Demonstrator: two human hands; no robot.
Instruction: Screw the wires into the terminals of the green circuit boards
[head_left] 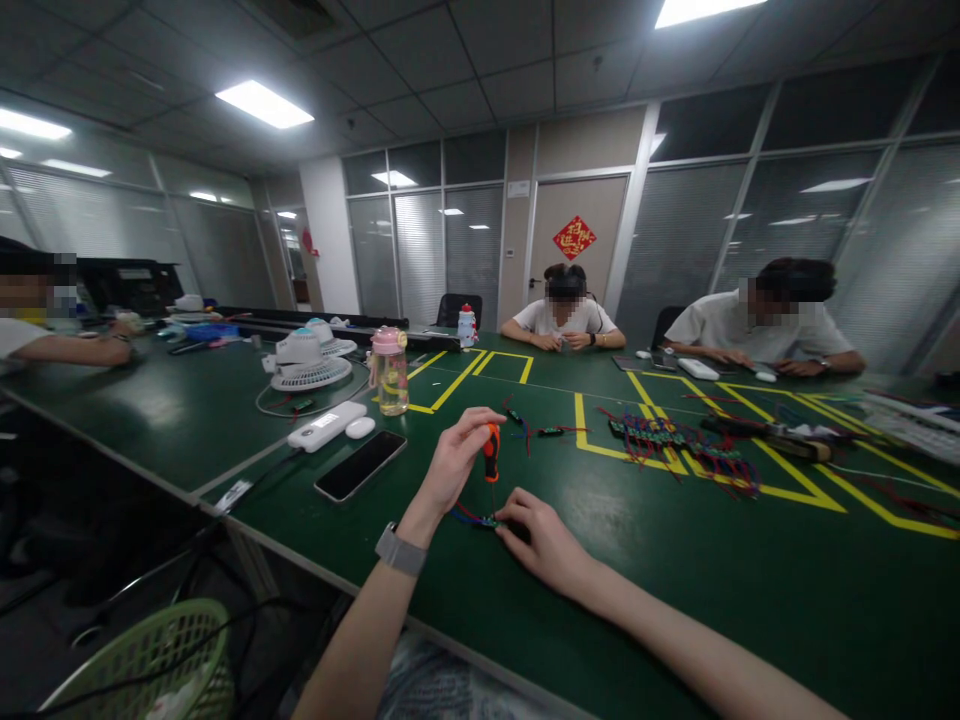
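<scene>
My left hand (459, 455), with a grey-banded watch on its wrist, grips an orange and black screwdriver (491, 452) by its handle. The screwdriver stands upright, its thin shaft pointing down at a small green circuit board (488, 521) on the table. Whether the tip touches the board is too small to tell. My right hand (536, 540) rests on the tabletop, thumb and fingers pinching the board's right edge. Red and blue wires trail from the board to the left, partly behind my left wrist.
Left of my hands lie a black phone (361, 466), a white power strip (327, 427) and a pink-lided bottle (390, 372). White fans (311, 365) stand behind. A pile of wired boards (667, 440) lies on the right, among yellow tape lines. Other people sit around the green table (600, 510).
</scene>
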